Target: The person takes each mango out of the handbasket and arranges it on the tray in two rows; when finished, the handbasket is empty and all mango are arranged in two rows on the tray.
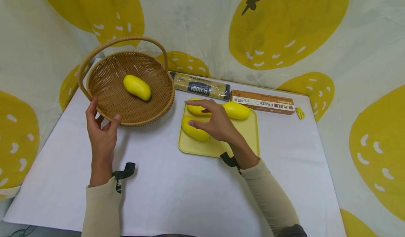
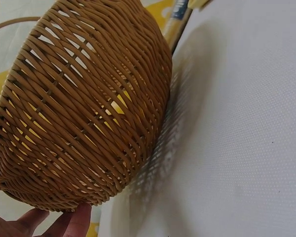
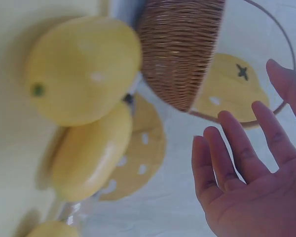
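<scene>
My left hand (image 1: 102, 135) grips the near left rim of a round brown wicker basket (image 1: 109, 107). Inside it lies one smooth yellow fruit, mango-like in shape (image 1: 137, 87). Seen from the left wrist, the fingers (image 2: 79, 220) curl under the woven side, and the basket tilts over its shadow. Above a pale yellow tray (image 1: 242, 138) hovers my right hand (image 1: 218, 122), thumb and fingers spread, holding nothing. On that tray sit three more yellow fruits: a near one (image 1: 194, 129), a far left one (image 1: 194, 107) partly behind the fingers, and a far right one (image 1: 236, 110).
Along the back of the white table (image 1: 177, 194) lie a spaghetti packet (image 1: 202, 86) and a brown pasta box (image 1: 264, 101). A small yellow wrapper (image 1: 300, 113) is at the box's right end. Patterned cloth (image 1: 202, 26) hangs behind the table.
</scene>
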Motion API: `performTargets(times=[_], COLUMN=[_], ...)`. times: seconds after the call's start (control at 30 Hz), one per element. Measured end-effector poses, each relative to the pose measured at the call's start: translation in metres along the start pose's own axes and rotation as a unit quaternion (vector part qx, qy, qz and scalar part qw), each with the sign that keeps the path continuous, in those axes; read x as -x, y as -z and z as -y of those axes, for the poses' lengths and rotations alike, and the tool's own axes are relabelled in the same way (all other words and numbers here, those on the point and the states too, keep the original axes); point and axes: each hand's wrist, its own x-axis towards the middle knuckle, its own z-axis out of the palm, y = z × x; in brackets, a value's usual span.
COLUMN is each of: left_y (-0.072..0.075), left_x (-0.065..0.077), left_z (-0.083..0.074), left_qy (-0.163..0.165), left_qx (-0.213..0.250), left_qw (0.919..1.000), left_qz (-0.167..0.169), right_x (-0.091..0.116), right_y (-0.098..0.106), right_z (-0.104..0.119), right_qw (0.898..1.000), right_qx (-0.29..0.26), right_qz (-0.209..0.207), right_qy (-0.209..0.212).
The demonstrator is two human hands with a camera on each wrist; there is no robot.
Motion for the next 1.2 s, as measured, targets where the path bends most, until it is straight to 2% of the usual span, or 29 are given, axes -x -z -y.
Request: performTargets(times=[0.23,0.57,0.87,1.03,1.2], left_y=[-0.001,0.0,0.0,0.0,-0.002], left_x=[0.001,0.002,0.001,0.001,0.001], left_z=[-0.001,-0.002,-0.002,-0.002,-0.002], left_qy=[0.006,0.005,0.005,0.0,0.005], left_qx=[-0.002,-0.007,-0.01,-0.017,-0.02], left_qw=[1.0,1.0,0.9999,0.9999,0.9998], left_qz=[-0.001,-0.003,-0.002,-0.003,-0.002], right_x=[-0.018,-0.054,-0.085,-0.103,-0.121], right_y=[-0.01,-0.043,-0.07,-0.086,-0.101], right_z=[0.025,0.041,0.053,0.056,0.056], right_qw=[0.998,0.994,0.993,0.995,0.996], right_qx=[-0.044,-0.043,-0.013,0.008,0.032], right_qz=[-0.041,-0.063,-0.07,-0.061,-0.05], right_qy=[0.025,0.073,0.091,0.085,0.061])
